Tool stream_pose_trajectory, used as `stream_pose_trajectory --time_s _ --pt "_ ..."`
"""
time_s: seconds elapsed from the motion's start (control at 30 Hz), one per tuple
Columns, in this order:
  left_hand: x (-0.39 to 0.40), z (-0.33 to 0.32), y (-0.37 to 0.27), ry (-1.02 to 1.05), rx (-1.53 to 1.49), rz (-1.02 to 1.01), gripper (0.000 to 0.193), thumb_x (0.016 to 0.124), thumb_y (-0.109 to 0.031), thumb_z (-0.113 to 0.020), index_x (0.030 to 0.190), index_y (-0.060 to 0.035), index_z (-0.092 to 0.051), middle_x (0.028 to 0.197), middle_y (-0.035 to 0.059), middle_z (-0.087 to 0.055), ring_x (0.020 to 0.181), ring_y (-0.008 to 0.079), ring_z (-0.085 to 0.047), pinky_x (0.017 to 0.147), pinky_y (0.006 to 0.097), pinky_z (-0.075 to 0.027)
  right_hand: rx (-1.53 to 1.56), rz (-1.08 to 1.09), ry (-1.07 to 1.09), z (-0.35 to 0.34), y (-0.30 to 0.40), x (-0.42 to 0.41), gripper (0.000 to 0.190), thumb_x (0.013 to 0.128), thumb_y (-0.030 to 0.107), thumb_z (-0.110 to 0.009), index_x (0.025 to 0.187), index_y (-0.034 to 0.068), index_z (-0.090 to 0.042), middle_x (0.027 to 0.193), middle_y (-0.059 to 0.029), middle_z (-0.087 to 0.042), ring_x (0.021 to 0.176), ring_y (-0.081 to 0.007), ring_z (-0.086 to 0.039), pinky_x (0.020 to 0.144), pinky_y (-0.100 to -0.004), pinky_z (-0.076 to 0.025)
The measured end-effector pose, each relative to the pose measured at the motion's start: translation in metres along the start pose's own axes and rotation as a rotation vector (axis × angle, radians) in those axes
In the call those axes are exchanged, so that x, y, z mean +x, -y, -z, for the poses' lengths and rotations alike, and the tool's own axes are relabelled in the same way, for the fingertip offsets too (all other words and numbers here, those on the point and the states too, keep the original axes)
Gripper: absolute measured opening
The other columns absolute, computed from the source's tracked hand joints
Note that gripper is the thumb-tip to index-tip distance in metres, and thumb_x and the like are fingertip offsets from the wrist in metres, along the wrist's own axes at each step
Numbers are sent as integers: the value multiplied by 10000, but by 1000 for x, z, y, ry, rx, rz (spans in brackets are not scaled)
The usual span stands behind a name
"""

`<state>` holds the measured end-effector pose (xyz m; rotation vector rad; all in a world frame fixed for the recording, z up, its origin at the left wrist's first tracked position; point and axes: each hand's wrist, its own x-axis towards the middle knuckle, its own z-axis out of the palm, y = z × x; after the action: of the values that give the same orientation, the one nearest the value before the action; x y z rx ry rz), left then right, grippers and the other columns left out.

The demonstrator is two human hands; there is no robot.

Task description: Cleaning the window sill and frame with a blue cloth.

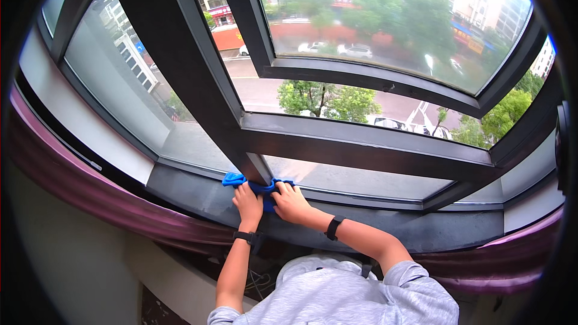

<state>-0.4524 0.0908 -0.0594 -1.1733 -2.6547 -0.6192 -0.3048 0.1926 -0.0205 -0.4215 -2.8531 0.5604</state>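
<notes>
A blue cloth (234,179) is bunched around the foot of a dark metal window mullion (255,166), where it meets the bottom rail. My left hand (248,204) holds the cloth on the left side of the mullion. On the other side, my right hand (291,202) grips the cloth with its fingers bent over it. Part of the cloth hangs between the two hands onto the dark sill (192,196). The fingers cover some of it.
Above, a hinged window sash (375,79) stands swung outward over a street with trees and cars. A horizontal crossbar (361,144) runs to the right of the mullion. Purple curtains (135,210) drape at both sides below the sill. Cables (258,280) lie beneath it.
</notes>
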Motion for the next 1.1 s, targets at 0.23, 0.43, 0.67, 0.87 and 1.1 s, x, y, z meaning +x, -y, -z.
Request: stream_pose_trajectory --time_s 0.23,0.43,0.67,0.87,1.1 --pt "27 81 -34 -389 -593 -116 582 868 -155 -783 1294 35 -434 1236 221 -489 1197 427 -477 1045 511 -362 393 149 -499 60 39 2 547 791 155 -716 1303 12 -587 1432 -268 -422 1317 -465 -441 1100 -518 -399" --pt "79 136 -63 -511 -678 -266 757 958 -377 -687 1472 34 -312 1358 233 -413 1288 393 -399 1118 495 -285 293 271 -638 108 57 26 523 810 144 -672 1315 38 -588 1505 -281 -351 1315 -500 -430 1091 -553 -394" --pt "42 7 -12 -357 -761 -179 756 987 -462 -610 1461 25 -279 1353 269 -357 1281 430 -361 1113 541 -255 155 217 -367 36 14 2 559 733 83 -707 1280 38 -604 1495 -263 -333 1238 -462 -489 1061 -506 -442" --pt "20 2 20 144 -571 -1 540 875 -319 -787 1176 15 -487 1134 271 -633 1096 472 -605 905 526 -472 16 138 108 3 -23 -11 583 804 251 -769 1325 51 -598 1480 -287 -371 1288 -466 -496 1086 -503 -434" --pt "44 120 -7 -201 -726 -225 378 863 -269 -809 959 -14 -546 892 186 -642 869 382 -645 767 428 -499 162 465 -300 120 15 -34 354 860 157 -722 1209 121 -675 1441 -173 -483 1247 -368 -560 1031 -475 -496"
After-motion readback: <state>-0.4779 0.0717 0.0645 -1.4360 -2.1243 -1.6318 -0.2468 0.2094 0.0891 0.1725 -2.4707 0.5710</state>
